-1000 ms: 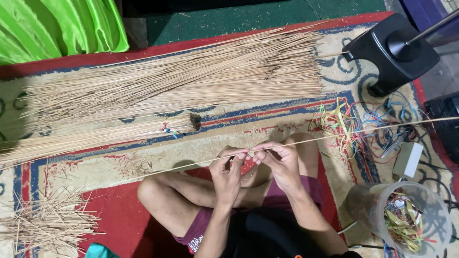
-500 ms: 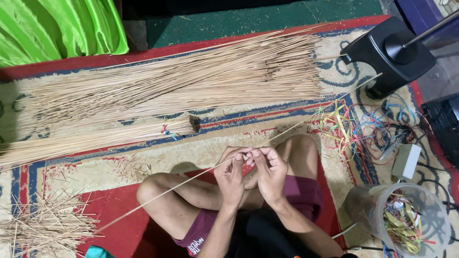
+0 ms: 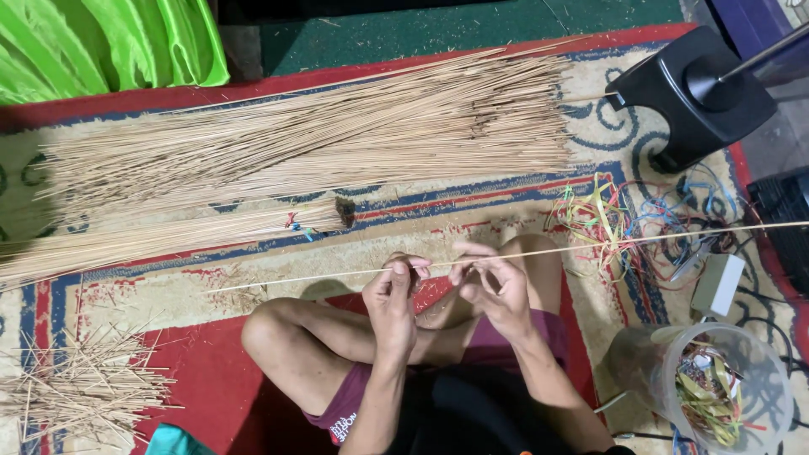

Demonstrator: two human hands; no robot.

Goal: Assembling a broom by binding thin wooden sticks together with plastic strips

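I sit cross-legged on a patterned rug. Both hands pinch one long thin bamboo stick [image 3: 590, 247] that runs nearly level from left of my knee to the right edge of view. My left hand [image 3: 390, 291] grips it with thumb and fingers near its middle. My right hand [image 3: 493, 282] holds it just to the right, fingers curled around it. A wide loose pile of the same sticks [image 3: 337, 135] lies on the rug beyond my hands, with a tied bundle [image 3: 168, 236] below it.
Short stick offcuts [image 3: 80, 388] are heaped at lower left. Tangled coloured strips [image 3: 624, 223] lie to the right, beside a clear plastic tub [image 3: 716, 392] holding more strips. A black stand base [image 3: 687, 93] sits upper right, green plastic [image 3: 101, 42] upper left.
The stick was level, swung to a steep diagonal half a second ago, and is back to nearly level. Both hands stayed together in front of my knees.
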